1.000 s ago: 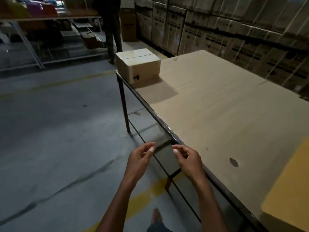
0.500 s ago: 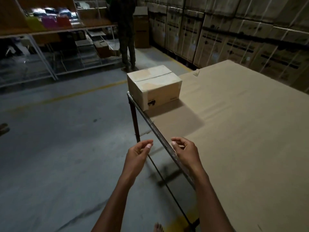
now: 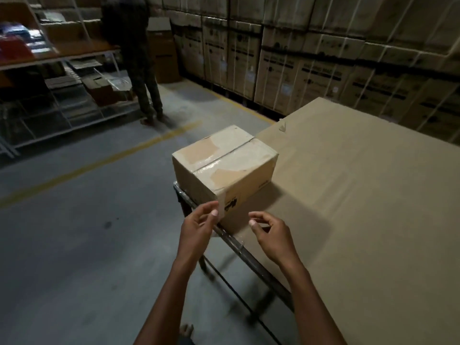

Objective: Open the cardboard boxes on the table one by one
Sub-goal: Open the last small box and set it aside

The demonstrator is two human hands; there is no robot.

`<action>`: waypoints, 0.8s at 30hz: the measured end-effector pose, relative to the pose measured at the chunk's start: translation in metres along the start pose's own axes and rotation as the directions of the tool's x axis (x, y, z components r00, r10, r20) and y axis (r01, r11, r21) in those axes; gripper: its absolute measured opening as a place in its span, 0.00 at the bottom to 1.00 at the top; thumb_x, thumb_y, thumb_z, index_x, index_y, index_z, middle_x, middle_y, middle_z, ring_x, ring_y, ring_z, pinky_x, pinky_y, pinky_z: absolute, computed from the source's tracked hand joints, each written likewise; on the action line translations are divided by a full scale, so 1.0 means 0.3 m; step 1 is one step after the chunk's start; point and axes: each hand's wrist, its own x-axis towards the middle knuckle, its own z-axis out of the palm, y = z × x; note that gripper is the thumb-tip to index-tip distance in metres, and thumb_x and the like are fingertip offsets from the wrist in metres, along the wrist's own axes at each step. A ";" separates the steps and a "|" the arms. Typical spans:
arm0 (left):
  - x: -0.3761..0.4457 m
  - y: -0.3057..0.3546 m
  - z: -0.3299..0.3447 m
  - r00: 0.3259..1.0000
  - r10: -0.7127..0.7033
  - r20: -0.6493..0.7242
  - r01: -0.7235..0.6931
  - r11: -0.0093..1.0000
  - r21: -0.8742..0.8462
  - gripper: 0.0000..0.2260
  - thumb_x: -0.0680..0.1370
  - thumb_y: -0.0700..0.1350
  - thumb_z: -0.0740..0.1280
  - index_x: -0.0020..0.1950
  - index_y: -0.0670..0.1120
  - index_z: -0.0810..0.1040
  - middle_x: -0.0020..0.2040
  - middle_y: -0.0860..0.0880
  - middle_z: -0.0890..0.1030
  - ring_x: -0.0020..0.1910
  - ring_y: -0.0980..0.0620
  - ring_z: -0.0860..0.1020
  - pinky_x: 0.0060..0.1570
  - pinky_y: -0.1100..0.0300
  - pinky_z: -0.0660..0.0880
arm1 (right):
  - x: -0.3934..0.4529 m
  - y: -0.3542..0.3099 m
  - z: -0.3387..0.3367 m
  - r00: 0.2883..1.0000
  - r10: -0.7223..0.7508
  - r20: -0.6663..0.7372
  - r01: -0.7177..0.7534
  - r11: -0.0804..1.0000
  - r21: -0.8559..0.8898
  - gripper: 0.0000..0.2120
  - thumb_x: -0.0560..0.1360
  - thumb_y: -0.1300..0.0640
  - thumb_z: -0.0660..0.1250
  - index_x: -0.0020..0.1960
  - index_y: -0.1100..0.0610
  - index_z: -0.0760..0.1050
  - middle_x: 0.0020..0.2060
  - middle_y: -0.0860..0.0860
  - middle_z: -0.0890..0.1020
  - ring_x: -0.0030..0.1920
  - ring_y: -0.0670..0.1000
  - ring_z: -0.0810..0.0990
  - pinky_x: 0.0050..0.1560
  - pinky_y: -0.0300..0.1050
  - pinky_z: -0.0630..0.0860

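Where the concrete floor (image 3: 74,232) meets the far wall, stacked cartons (image 3: 311,63) bound with straps rise in rows, and a metal shelving rack (image 3: 49,95) stands to the left with a person (image 3: 134,58) in dark clothes beside it. A yellow line (image 3: 99,161) runs across the floor. The table (image 3: 361,207), topped with brown cardboard sheeting on a dark metal frame, fills the right side. At its near left corner sits the cardboard box (image 3: 224,168), closed, its top seam sealed with clear tape that runs down the near end. The left hand (image 3: 196,227) is raised just in front of that end, fingers loosely curled, its fingertips at the tape's lower edge; whether they touch it I cannot tell. The right hand (image 3: 270,232) hovers over the table edge near the box, fingers loosely curled and holding nothing.
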 end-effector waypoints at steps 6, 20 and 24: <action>0.434 0.015 -0.188 0.984 0.178 0.008 -0.178 0.982 0.066 0.09 0.82 0.48 0.69 0.62 0.54 0.83 0.59 0.53 0.83 0.58 0.58 0.81 0.55 0.56 0.81 | 0.201 -0.149 0.230 0.970 0.072 -0.234 -0.058 0.996 0.065 0.15 0.81 0.52 0.69 0.67 0.48 0.79 0.63 0.49 0.81 0.54 0.46 0.82 0.50 0.39 0.79; 0.866 -0.164 -0.378 0.986 -0.116 0.118 0.103 0.989 0.109 0.37 0.77 0.71 0.61 0.82 0.60 0.54 0.82 0.45 0.61 0.79 0.41 0.62 0.72 0.34 0.66 | 0.413 -0.202 0.554 0.843 0.300 -0.447 -0.282 0.953 0.108 0.35 0.83 0.48 0.65 0.84 0.47 0.52 0.79 0.56 0.60 0.74 0.57 0.68 0.63 0.44 0.68; 0.838 -0.215 -0.358 0.967 -0.104 0.234 0.103 0.995 0.017 0.25 0.81 0.68 0.57 0.73 0.57 0.69 0.69 0.51 0.75 0.69 0.45 0.72 0.62 0.47 0.71 | 0.401 -0.167 0.556 0.840 0.294 -0.457 -0.234 0.955 0.183 0.33 0.82 0.46 0.65 0.82 0.40 0.54 0.78 0.52 0.64 0.75 0.54 0.68 0.69 0.47 0.69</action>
